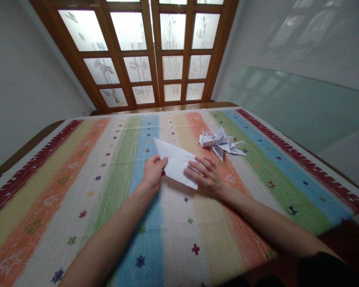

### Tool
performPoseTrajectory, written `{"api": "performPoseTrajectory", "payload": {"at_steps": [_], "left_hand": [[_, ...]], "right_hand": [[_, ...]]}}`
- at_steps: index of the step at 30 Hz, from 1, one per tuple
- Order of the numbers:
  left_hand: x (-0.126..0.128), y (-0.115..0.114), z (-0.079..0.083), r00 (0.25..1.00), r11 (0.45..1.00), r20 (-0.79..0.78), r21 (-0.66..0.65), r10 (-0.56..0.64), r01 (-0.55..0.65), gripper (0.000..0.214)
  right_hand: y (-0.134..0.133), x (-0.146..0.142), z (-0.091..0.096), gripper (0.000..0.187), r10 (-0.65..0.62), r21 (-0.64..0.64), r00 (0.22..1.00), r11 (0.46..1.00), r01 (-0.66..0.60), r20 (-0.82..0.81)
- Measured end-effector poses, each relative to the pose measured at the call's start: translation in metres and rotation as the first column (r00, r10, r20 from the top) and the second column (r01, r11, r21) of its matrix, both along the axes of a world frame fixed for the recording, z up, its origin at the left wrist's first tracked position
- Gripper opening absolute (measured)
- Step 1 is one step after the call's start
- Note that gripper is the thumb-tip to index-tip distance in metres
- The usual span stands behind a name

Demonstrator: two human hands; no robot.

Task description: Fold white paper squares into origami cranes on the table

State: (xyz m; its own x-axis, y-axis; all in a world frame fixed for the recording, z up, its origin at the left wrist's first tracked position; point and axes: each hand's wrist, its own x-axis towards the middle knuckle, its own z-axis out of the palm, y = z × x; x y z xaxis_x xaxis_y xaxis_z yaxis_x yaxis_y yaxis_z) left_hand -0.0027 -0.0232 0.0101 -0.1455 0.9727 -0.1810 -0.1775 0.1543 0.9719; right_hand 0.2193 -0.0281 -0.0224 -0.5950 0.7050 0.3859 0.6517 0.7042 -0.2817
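Note:
A white sheet of paper (175, 159), folded into a long pointed shape, lies on the striped tablecloth (77, 191). My left hand (152, 173) pinches the paper's near left edge with thumb and fingers closed on it. My right hand (205, 175) lies flat on the paper's right side, fingers stretched out and pressing it down. A small pile of folded white paper figures (219, 142) sits just beyond my right hand, apart from it.
The cloth covers a wooden table (167, 107) that reaches a wooden door with frosted glass panes (149, 56). A white wall stands at the left and a glass-fronted surface (302, 107) at the right. The table's near edge runs under my forearms.

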Motion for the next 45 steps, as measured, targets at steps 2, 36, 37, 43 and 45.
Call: {"api": "performPoseTrajectory", "payload": {"at_steps": [2,36,37,43,45], "left_hand": [[-0.005,-0.001,-0.006,0.964,0.999,-0.263,-0.047,-0.039,0.027,0.031],[-0.033,-0.013,-0.032,-0.173,0.660,-0.984,-0.152,-0.034,0.736,0.053],[-0.033,-0.012,-0.030,-0.180,0.652,-0.983,-0.161,-0.038,0.741,0.053],[-0.016,-0.014,-0.010,-0.260,0.623,-0.964,-0.236,-0.054,0.746,0.056],[-0.008,-0.015,-0.002,-0.301,0.625,-0.950,-0.282,-0.079,0.728,0.058]], "right_hand": [[0.003,-0.001,0.001,0.030,0.156,-0.034,0.987,0.987,-0.155,0.036],[0.002,-0.017,-0.001,0.019,-0.339,-0.259,0.941,0.908,0.330,0.011],[0.002,-0.011,-0.002,0.017,-0.339,-0.264,0.941,0.907,0.329,0.006],[-0.004,0.012,-0.006,0.014,-0.346,-0.289,0.938,0.900,0.327,-0.016],[-0.006,0.013,-0.007,0.015,-0.359,-0.288,0.933,0.896,0.339,-0.019]]}}
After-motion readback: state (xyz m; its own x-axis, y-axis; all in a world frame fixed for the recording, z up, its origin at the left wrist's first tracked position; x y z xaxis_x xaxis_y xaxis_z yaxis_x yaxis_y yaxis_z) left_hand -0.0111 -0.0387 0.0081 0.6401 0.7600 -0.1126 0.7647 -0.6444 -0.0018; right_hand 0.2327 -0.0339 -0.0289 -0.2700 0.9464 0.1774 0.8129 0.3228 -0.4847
